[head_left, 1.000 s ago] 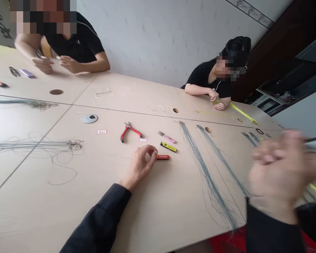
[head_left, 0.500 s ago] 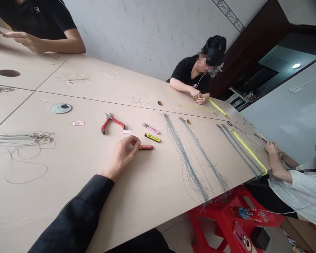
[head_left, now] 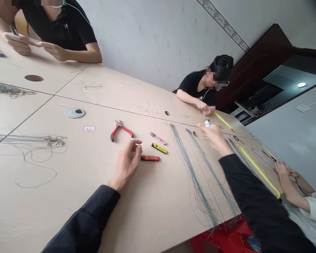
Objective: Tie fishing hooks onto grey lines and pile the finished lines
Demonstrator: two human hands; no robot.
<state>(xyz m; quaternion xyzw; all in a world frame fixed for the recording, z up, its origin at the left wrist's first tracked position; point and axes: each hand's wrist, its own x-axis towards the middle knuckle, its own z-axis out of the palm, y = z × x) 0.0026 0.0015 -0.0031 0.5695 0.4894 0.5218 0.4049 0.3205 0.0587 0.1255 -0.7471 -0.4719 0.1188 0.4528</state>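
My left hand (head_left: 127, 161) rests on the table with its fingers curled and thumb close to the index finger; anything between them is too small to make out. Beside it lie a red lighter (head_left: 150, 158) and a yellow lighter (head_left: 159, 148). Just beyond are red-handled pliers (head_left: 122, 130), a small white tag (head_left: 134, 138) and pink thread snips (head_left: 158, 138). My right hand (head_left: 214, 137), blurred by motion, is raised over the bundles of grey cord on the right. It is closed around a small whitish thing with a shiny silver top (head_left: 207, 123).
Bundles of grey cord (head_left: 193, 172) and yellow cord (head_left: 258, 170) lie across the table (head_left: 76, 211). More cord (head_left: 55, 140) is at left, near a round grommet cover (head_left: 75, 112) and a red-edged label (head_left: 89, 129). Several people work around the table. A red stool (head_left: 213, 240) stands below its edge.
My right hand has come into view from the right with the small silver-topped thing. The left hand stays by the red lighter, its fingertips slightly less pressed together. The view has shifted.
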